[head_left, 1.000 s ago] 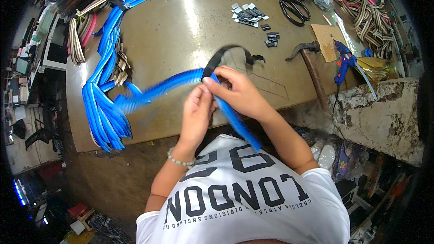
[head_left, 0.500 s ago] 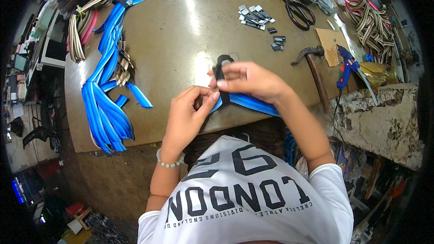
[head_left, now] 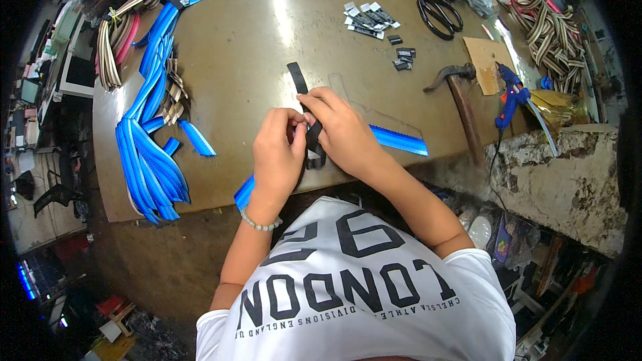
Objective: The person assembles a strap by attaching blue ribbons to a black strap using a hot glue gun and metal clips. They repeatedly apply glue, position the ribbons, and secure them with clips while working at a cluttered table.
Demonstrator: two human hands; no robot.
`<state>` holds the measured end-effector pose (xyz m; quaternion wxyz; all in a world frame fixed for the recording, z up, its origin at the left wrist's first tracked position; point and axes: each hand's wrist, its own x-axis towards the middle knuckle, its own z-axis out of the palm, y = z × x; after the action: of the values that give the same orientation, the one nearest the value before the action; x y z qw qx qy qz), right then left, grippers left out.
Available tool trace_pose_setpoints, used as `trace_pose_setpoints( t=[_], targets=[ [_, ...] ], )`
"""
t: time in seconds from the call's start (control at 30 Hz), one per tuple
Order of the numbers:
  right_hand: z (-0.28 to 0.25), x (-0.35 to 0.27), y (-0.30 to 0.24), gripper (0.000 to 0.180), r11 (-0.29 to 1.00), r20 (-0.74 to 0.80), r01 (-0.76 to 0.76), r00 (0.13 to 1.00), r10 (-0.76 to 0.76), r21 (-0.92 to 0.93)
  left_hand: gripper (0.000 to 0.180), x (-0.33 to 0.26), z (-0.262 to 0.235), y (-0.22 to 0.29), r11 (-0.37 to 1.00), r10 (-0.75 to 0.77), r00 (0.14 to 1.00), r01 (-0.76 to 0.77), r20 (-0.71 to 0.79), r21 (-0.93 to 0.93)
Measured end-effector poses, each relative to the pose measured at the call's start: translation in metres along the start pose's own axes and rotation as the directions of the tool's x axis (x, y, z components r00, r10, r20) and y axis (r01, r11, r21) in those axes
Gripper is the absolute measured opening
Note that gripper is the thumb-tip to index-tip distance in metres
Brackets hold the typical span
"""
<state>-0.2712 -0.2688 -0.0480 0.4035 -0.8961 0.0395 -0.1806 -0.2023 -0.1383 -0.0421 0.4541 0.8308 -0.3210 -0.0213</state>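
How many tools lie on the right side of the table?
3: scissors toward the top, the hammer below them in the picture, and the glue gun right of the hammer. Others may be hidden.

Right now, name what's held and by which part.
The left hand and right hand pinch the black strap partway along, below its free upper end; whether they also grip the blue strip cannot be told.

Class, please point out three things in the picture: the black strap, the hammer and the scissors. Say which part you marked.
Black strap (head_left: 296, 76): head view, on its upper end.
Hammer (head_left: 465, 113): head view, on its wooden handle.
Scissors (head_left: 426, 0): head view, where the blades cross.
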Motion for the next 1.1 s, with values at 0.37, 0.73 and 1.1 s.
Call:
trace_pose_setpoints(
  t=[0.37,0.73,1.1],
  targets=[
    [-0.007,-0.029,-0.009,0.033,0.895,0.119,0.260,0.965,-0.233,-0.363,0.019,-0.002,0.002,0.002,1.000,0.012,1.000,-0.012,0.021,-0.021],
    [-0.020,-0.055,-0.047,0.035,0.866,0.479,0.321,0.871,-0.110,-0.384,0.021,-0.002,0.001,0.004,0.982,0.090,0.993,-0.102,0.081,0.159],
    [-0.212,-0.135,0.079,0.029,0.568,-0.831,-0.811,0.407,0.379,-0.138,0.045,0.021,-0.015,0.006,0.994,0.018,0.972,-0.043,0.233,0.102]
  ],
)
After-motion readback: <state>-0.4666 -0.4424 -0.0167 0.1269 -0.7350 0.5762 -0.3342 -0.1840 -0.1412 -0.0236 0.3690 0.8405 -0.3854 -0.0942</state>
